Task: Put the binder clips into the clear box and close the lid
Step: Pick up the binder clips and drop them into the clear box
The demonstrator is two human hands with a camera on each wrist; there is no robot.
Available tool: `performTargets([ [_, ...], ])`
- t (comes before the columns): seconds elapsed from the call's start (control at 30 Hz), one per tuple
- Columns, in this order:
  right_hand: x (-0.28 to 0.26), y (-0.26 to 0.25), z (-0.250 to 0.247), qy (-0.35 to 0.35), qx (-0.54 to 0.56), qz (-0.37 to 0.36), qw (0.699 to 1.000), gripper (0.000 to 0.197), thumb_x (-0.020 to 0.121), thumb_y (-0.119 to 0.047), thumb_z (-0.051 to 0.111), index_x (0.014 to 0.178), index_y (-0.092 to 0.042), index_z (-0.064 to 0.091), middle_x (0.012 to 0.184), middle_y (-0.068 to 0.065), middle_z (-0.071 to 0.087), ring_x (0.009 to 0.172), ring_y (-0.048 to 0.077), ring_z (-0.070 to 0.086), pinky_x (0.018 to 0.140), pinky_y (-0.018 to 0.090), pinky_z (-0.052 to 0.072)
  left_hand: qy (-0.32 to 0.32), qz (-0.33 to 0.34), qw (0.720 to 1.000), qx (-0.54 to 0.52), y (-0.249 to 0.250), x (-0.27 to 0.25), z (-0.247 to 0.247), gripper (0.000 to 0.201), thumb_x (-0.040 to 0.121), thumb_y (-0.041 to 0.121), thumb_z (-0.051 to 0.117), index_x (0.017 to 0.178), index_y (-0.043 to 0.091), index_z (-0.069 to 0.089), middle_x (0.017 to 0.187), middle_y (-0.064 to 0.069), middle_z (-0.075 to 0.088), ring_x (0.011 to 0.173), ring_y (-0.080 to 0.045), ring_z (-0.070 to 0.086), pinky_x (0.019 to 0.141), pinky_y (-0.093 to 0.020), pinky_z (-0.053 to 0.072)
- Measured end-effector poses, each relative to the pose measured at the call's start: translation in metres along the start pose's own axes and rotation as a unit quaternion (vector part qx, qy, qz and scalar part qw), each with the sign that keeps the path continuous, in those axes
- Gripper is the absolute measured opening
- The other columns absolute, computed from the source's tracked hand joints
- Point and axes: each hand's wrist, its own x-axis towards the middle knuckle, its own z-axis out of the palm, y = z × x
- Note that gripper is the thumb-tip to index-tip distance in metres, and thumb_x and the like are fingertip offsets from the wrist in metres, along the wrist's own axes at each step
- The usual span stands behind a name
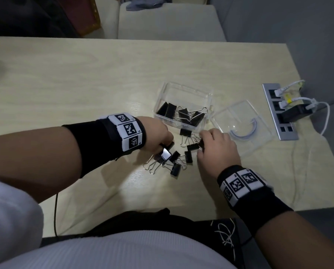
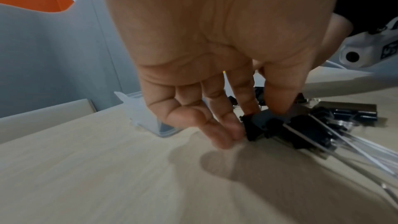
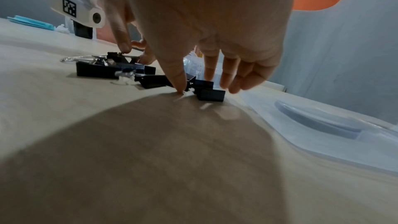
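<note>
Grip first, on the left: the left hand [image 2: 215, 54] pinches a black clip [image 2: 261, 122] between thumb and forefinger, the other fingers [image 2: 224, 130] straight and brushing the worktop [image 1: 84, 78]. That clip sits at the near-left edge of the loose pile [image 1: 174, 158], so taking it from there likely keeps its wire handles from dragging the neighbours along.

Just beyond the pile stands the box [image 1: 183, 88], open, with a few clips already lying in its near half. It sits just behind the heap, probably so that each transfer is a short lift over the near wall.

To the right of the pile the right hand [image 1: 217, 150] is lowered over two clips [image 3: 207, 89]. Its thumb tip is down on the worktop beside them and the forefinger comes down on their far side, while the other fingers hang loose; whether the pinch has closed on a clip I cannot tell. Both hands working opposite sides of the heap suggests picking in parallel.

Further right, the lid [image 1: 243, 129] lies flat on the worktop, apart from the box, out of the way until the pile is gone.
</note>
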Motion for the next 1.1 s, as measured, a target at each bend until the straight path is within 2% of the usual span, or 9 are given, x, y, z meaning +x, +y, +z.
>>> performTargets([
  [0.13, 0.003, 0.005, 0.001, -0.035, 0.019, 0.025, 0.999, 0.033, 0.09, -0.021, 0.051, 0.122, -0.017, 0.051, 0.12, 0.007, 0.052, 0.106, 0.029, 0.049, 0.084, 0.042, 0.049, -0.007, -0.003, 1.0, -0.002, 0.003, 0.0, 0.003, 0.045, 0.076, 0.051, 0.065, 0.114, 0.03, 0.056, 0.104, 0.004, 0.059, 0.086, -0.018, 0.057, 0.061, -0.031, 0.044],
  [0.33, 0.006, 0.005, -0.007, -0.038, 0.054, 0.039, 0.997, 0.032, 0.087, -0.025, 0.053, 0.116, -0.014, 0.054, 0.113, 0.008, 0.051, 0.104, 0.028, 0.049, 0.082, 0.041, 0.049, 0.001, 0.013, 1.0, 0.01, 0.004, 0.0, -0.001, 0.036, 0.08, 0.041, 0.063, 0.113, 0.028, 0.059, 0.101, 0.003, 0.063, 0.091, -0.021, 0.061, 0.07, -0.033, 0.051],
  [0.5, 0.004, 0.009, -0.012, -0.022, 0.133, 0.029, 0.99, 0.036, 0.083, -0.028, 0.055, 0.116, -0.017, 0.055, 0.111, 0.003, 0.052, 0.1, 0.022, 0.052, 0.083, 0.039, 0.049, 0.032, -0.006, 0.999, -0.033, -0.007, -0.001, -0.011, 0.042, 0.073, 0.06, 0.065, 0.096, 0.026, 0.059, 0.081, 0.007, 0.062, 0.074, -0.015, 0.059, 0.056, -0.026, 0.04],
  [0.57, 0.004, 0.012, -0.014, -0.012, 0.167, 0.018, 0.986, 0.035, 0.082, -0.029, 0.058, 0.116, -0.019, 0.057, 0.11, 0.001, 0.052, 0.098, 0.018, 0.054, 0.083, 0.035, 0.049, 0.059, -0.004, 0.996, -0.07, -0.012, -0.003, -0.018, 0.036, 0.072, 0.054, 0.07, 0.09, 0.027, 0.055, 0.072, 0.009, 0.057, 0.066, -0.012, 0.054, 0.055, -0.026, 0.041],
  [0.63, 0.005, 0.014, -0.016, -0.006, 0.186, 0.004, 0.982, 0.034, 0.081, -0.029, 0.061, 0.115, -0.021, 0.058, 0.107, -0.001, 0.053, 0.096, 0.017, 0.054, 0.084, 0.033, 0.049, 0.093, 0.001, 0.988, -0.124, -0.016, -0.005, -0.027, 0.032, 0.072, 0.045, 0.072, 0.089, 0.027, 0.052, 0.074, 0.009, 0.058, 0.069, -0.015, 0.055, 0.063, -0.031, 0.048],
  [0.7, 0.006, 0.015, -0.015, -0.01, 0.178, -0.005, 0.984, 0.034, 0.081, -0.03, 0.062, 0.114, -0.022, 0.057, 0.107, -0.002, 0.055, 0.096, 0.016, 0.055, 0.085, 0.034, 0.049, 0.125, 0.002, 0.976, -0.181, -0.021, -0.007, -0.034, 0.03, 0.074, 0.039, 0.071, 0.094, 0.027, 0.052, 0.082, 0.006, 0.063, 0.075, -0.018, 0.056, 0.071, -0.032, 0.05],
  [0.8, 0.007, 0.016, -0.012, -0.018, 0.134, -0.01, 0.991, 0.033, 0.082, -0.033, 0.059, 0.113, -0.024, 0.056, 0.107, -0.001, 0.057, 0.098, 0.019, 0.054, 0.087, 0.039, 0.049, 0.193, -0.013, 0.948, -0.254, -0.028, -0.005, -0.043, 0.038, 0.082, 0.037, 0.068, 0.116, 0.028, 0.053, 0.091, 0.006, 0.067, 0.079, -0.018, 0.058, 0.077, -0.029, 0.049],
  [0.93, 0.008, 0.017, -0.012, -0.034, 0.094, -0.018, 0.995, 0.036, 0.082, -0.037, 0.057, 0.116, -0.025, 0.055, 0.111, -0.002, 0.057, 0.104, 0.019, 0.049, 0.094, 0.039, 0.043, 0.287, -0.092, 0.91, -0.284, -0.038, 0.011, -0.053, 0.038, 0.088, 0.038, 0.06, 0.124, 0.033, 0.049, 0.099, 0.001, 0.07, 0.085, -0.022, 0.062, 0.077, -0.031, 0.05],
  [1.1, 0.01, 0.014, -0.014, -0.01, 0.101, -0.036, 0.994, 0.035, 0.083, -0.04, 0.057, 0.115, -0.026, 0.055, 0.112, -0.005, 0.054, 0.107, 0.018, 0.047, 0.095, 0.037, 0.039, 0.301, -0.19, 0.896, -0.265, -0.048, 0.037, -0.061, 0.045, 0.09, 0.04, 0.056, 0.13, 0.021, 0.047, 0.109, -0.01, 0.069, 0.101, -0.031, 0.062, 0.078, -0.034, 0.047],
])
